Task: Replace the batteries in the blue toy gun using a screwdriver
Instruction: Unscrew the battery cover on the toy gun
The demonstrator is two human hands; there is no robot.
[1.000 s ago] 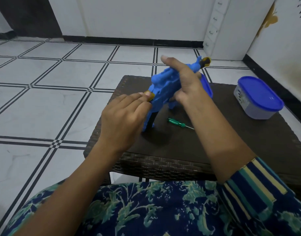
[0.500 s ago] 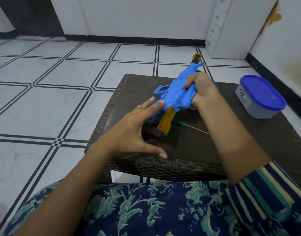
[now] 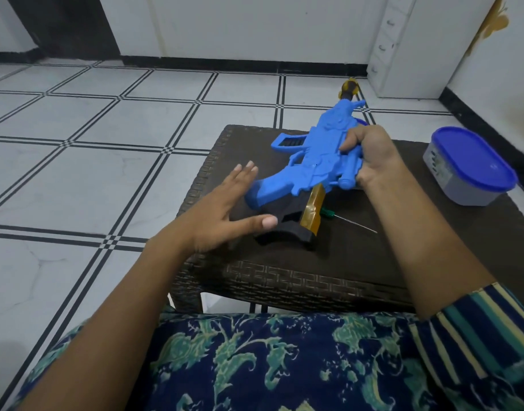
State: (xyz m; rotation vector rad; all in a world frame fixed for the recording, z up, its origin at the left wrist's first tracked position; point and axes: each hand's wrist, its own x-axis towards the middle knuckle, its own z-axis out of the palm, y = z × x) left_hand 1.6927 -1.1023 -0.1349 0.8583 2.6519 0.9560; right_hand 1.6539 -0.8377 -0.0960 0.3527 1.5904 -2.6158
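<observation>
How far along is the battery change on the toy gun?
Nothing looks done yet: no open cover and no batteries are in view. In hand: the right hand grips the gun over the table, and the left hand is open beside its grip. The screwdriver lies untouched on the table. Left: unscrewing, swapping batteries, closing.

My one view comes from the head camera, worn on the person and tilted forward and down. It sits close: the lap (image 3: pixel 284 366) fills 6 o'clock and both forearms run up from the lower edge. The bench (image 3: pixel 284 280) lies just past centre toward 2 o'clock, near enough that the moulding on the blue toy gun (image 3: pixel 314 164) reads plainly. Tiled floor (image 3: pixel 91 173) spreads to 10 o'clock, and the wall (image 3: pixel 240 25) closes off 12 o'clock.
</observation>
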